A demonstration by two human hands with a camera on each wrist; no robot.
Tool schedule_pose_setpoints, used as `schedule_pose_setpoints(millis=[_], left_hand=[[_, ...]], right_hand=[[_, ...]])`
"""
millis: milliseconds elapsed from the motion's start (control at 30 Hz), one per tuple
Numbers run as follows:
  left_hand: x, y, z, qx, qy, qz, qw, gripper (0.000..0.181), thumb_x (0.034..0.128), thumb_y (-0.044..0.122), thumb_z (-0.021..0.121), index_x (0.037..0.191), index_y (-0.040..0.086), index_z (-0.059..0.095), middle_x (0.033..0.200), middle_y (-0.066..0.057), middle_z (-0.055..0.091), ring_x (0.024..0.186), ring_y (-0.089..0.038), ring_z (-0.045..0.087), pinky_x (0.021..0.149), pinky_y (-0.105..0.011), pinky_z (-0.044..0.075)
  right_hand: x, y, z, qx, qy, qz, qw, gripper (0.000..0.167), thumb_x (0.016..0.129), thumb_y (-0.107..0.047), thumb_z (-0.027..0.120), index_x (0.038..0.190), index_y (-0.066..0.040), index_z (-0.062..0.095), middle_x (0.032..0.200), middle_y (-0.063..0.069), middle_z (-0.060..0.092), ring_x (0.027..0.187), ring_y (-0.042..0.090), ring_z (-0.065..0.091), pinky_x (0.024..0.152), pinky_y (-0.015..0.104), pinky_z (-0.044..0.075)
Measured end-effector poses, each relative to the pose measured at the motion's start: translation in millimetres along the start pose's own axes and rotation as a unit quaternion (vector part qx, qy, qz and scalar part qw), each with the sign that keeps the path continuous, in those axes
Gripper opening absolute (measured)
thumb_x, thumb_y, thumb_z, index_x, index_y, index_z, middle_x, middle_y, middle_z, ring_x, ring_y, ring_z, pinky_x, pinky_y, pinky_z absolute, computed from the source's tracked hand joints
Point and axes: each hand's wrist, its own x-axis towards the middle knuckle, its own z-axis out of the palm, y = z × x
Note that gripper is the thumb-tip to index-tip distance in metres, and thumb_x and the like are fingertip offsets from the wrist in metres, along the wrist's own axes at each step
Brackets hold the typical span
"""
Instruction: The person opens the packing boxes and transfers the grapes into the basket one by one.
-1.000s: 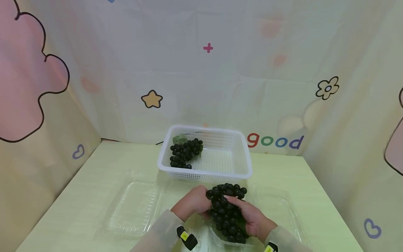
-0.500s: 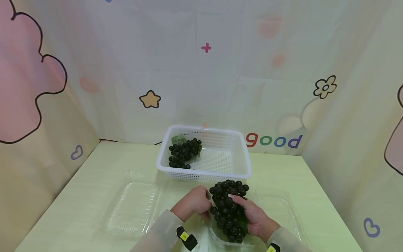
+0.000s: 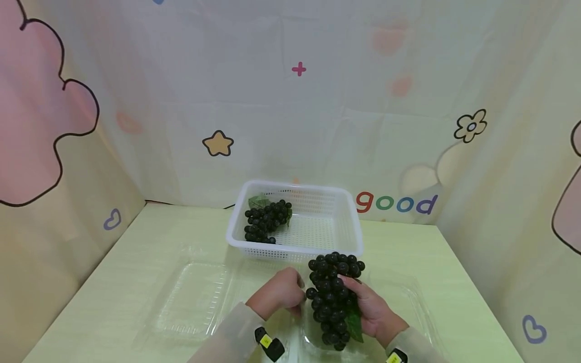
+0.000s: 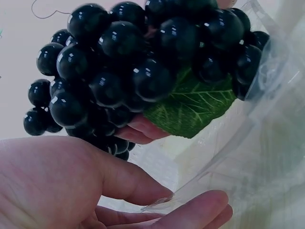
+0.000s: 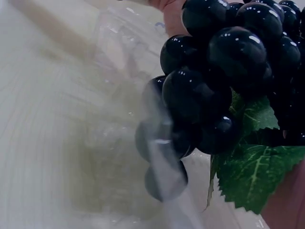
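Observation:
My right hand (image 3: 374, 310) grips a bunch of dark grapes (image 3: 329, 302), its thumb lying across the front of the berries. Green leaves (image 5: 257, 176) hang from the bunch beside the palm in the right wrist view. To the left, my left hand (image 3: 282, 292) pinches the edge of a clear plastic container (image 4: 267, 90) between thumb and fingers. The grapes hang over that container, and some berries show through its wall in the right wrist view. Part of the right hand is hidden behind the bunch.
A white perforated basket (image 3: 354, 244) stands at the back of the table, with another bunch of dark grapes (image 3: 268, 219) in its left side. One more clear plastic container (image 3: 192, 297) lies at the left. Clear plastic (image 3: 415, 297) extends at the right. A printed curtain surrounds the table.
My right hand has raised the grapes and shifted them slightly right, away from the left hand. A green leaf has come into clearer view beneath the bunch. The left hand stays in place.

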Motion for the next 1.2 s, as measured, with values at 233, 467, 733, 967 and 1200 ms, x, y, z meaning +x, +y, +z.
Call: schedule_pose_setpoints(millis=[233,467,733,967,1200], left_hand=[[-1.7,0.6,-0.7,0.006,0.003,0.005,1.0,0.01,0.0804,-0.008,0.061,0.083,0.001,0.061,0.064,-0.019,0.072,0.063,-0.032,0.076,0.082,-0.041,0.062],[-0.2,-1.3,-0.5,0.005,-0.003,0.001,1.0,0.008,0.0811,-0.007,0.061,0.078,0.001,0.063,0.062,-0.015,0.071,0.061,-0.029,0.076,0.072,-0.036,0.062],[-0.7,-0.2,-0.2,0.012,0.005,0.0,0.9999,0.008,0.0819,-0.006,0.061,0.078,0.0,0.061,0.06,-0.014,0.07,0.059,-0.029,0.075,0.065,-0.034,0.061],[-1.9,1.7,-0.5,0.024,0.01,0.001,0.9997,0.014,0.0822,-0.006,0.061,0.073,0.004,0.057,0.059,-0.014,0.07,0.057,-0.027,0.074,0.062,-0.029,0.057],[-2.4,1.9,-0.2,0.024,0.012,-0.001,0.9996,0.029,0.0802,-0.007,0.061,0.061,0.011,0.048,0.056,-0.013,0.069,0.054,-0.026,0.073,0.053,-0.024,0.047]], right_hand=[[-4.6,-4,-1,0.004,-0.027,-0.003,0.9996,0.038,0.105,-0.035,0.049,0.138,-0.018,0.039,0.114,-0.003,0.067,0.106,0.014,0.067,0.096,0.035,0.057],[-13.3,-6,-1,0.007,-0.054,-0.007,0.9985,0.028,0.107,-0.03,0.047,0.133,-0.021,0.045,0.114,-0.003,0.068,0.106,0.014,0.068,0.096,0.036,0.058],[-21.4,-19,-1,-0.002,-0.101,-0.029,0.9945,0.024,0.109,-0.029,0.039,0.126,-0.025,0.055,0.114,-0.004,0.069,0.106,0.012,0.069,0.097,0.034,0.058],[-21.5,-41,3,-0.01,-0.099,-0.043,0.9941,0.024,0.109,-0.03,0.039,0.129,-0.024,0.05,0.114,-0.004,0.067,0.105,0.011,0.069,0.095,0.034,0.059],[-16.5,-63,7,0.016,-0.087,-0.028,0.9957,0.022,0.108,-0.035,0.043,0.122,-0.022,0.054,0.108,-0.005,0.069,0.099,0.01,0.069,0.09,0.031,0.06]])
